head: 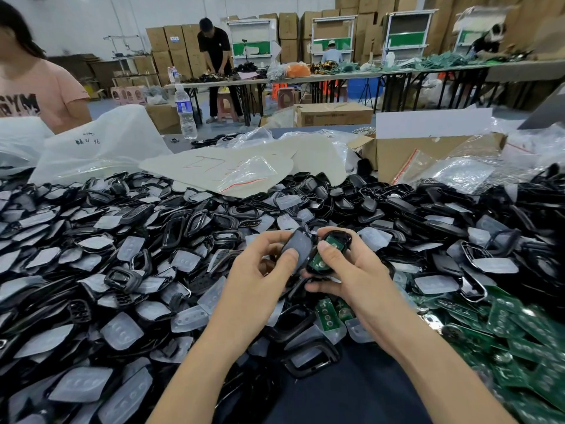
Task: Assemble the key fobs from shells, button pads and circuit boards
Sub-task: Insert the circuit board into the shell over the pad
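Shell half of black plastic (pixel 344 237), pinched in the right grip (pixel 351 270), cradles a green circuit board (pixel 319 258); the left grip (pixel 266 264) curls round a dark grey cover (pixel 298 244) beside it, above heaped loose parts (pixel 153 240). Crinkled clear bags (pixel 458 169) drape an open cardboard box (pixel 394 151), hiding its inside.

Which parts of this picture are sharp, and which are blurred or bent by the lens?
Head view: the left hand, its cover, the right hand and its shell are sharp; the shelves at upper right are smeared; the lens curves the far tables; light is soft, with glare on the bags.
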A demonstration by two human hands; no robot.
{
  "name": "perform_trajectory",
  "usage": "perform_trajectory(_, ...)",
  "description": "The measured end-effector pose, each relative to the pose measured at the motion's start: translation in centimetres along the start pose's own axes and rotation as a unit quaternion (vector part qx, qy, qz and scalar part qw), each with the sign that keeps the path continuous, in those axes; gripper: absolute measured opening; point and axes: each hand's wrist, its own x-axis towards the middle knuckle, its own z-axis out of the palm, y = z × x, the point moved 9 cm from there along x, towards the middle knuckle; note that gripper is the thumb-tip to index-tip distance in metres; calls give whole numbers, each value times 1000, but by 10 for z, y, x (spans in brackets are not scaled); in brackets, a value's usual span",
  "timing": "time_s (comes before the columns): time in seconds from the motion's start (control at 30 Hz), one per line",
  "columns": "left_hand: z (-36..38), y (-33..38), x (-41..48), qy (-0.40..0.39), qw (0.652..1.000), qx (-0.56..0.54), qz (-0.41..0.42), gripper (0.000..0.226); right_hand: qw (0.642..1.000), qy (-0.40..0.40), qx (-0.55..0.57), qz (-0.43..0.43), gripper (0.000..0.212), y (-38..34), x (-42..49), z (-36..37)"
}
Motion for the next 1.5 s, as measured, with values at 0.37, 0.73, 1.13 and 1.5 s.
perform_trajectory(0.37, -1, -13, 1, 19, 999, 4, -36, 12, 994, 21, -97, -51, 9, -6, 0, -3)
perform_trajectory(0.73, 13, -24, -3, 65, 979, -172, -89, 24, 995, 41, -82, -44, 11, -2, -3, 0)
perform_trajectory(1.13, 6, -13, -8, 106, 985, -123, -51, 14, 994, -20, -103, 29, 26, 15, -5, 14)
perform_trajectory(1.5, -1, -4, -2, 62, 998, 1, -23, 19, 990, 5, 69, 126, 23, 17, -1, 3)
